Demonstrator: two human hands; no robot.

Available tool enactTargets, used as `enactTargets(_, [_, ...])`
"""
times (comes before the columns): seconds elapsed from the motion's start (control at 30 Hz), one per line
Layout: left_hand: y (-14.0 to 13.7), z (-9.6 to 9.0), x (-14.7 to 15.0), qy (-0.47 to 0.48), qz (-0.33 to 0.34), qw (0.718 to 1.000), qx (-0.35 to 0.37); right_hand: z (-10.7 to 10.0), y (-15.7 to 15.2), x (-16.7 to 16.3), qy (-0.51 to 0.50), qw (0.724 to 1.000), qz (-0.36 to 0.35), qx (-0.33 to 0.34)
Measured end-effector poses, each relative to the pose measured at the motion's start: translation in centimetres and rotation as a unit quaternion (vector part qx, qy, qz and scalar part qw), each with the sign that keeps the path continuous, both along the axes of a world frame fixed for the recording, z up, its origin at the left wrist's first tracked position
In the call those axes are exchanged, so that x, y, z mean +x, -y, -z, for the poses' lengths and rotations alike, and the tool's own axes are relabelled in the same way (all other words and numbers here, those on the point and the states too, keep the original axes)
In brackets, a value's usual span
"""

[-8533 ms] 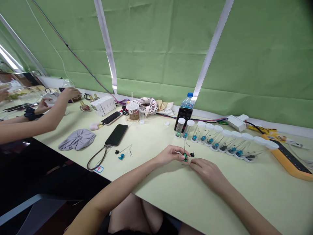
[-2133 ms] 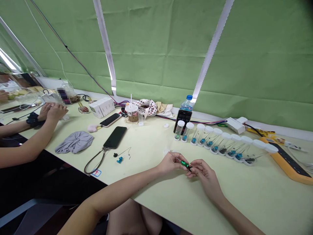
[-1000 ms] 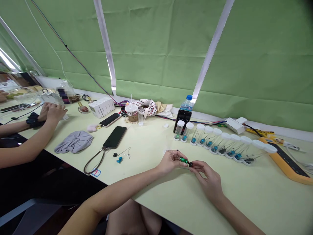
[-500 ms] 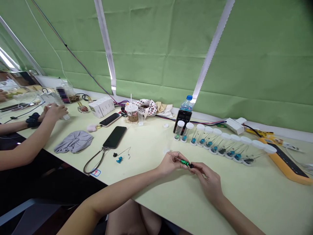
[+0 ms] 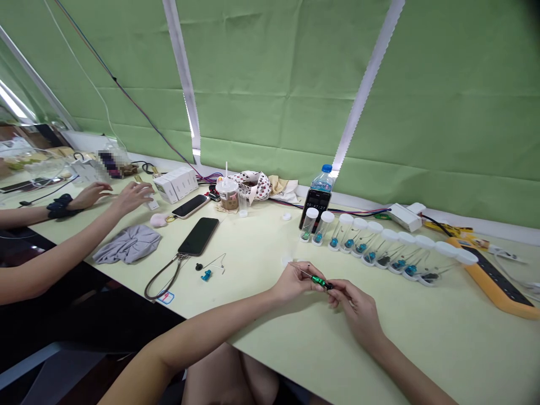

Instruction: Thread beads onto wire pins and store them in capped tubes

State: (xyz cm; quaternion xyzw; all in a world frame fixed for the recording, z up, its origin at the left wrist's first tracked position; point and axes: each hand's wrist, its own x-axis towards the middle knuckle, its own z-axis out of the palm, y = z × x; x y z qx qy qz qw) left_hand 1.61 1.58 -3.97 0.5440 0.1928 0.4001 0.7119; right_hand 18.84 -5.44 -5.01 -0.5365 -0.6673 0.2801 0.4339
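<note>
My left hand pinches a small shiny green part with a thin metal rod just above the table. The rod points back over the left fingers. The fingertips of my right hand close on the black end of the same part, so both hands hold it. Left of my forearm lie a small blue part, a black round piece and a thin bent wire. A row of clear tubes with white caps stands beyond my hands, holding blue, green or dark parts with wires.
A phone showing a timer leans on a water bottle. An orange power strip lies right. Leftward are a black phone, a grey cloth, a drink cup, white boxes and a co-worker's hands.
My hands stay in nearly the same place around the green part, with the right fingers slightly shifted at its black end. The co-worker's hands have moved apart, one going right.
</note>
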Motion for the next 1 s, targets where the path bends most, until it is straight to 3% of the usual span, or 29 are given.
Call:
enactTargets(0.47, [-0.05, -0.39, 0.03, 0.002, -0.016, 0.999, -0.036, 0.04, -0.34, 0.27, 0.072, 0.991, 0.024, 0.107])
enactTargets(1.0, [0.08, -0.29, 0.16, -0.018, -0.027, 0.999, 0.020, 0.31, -0.07, 0.34, 0.024, 0.999, -0.005, 0.032])
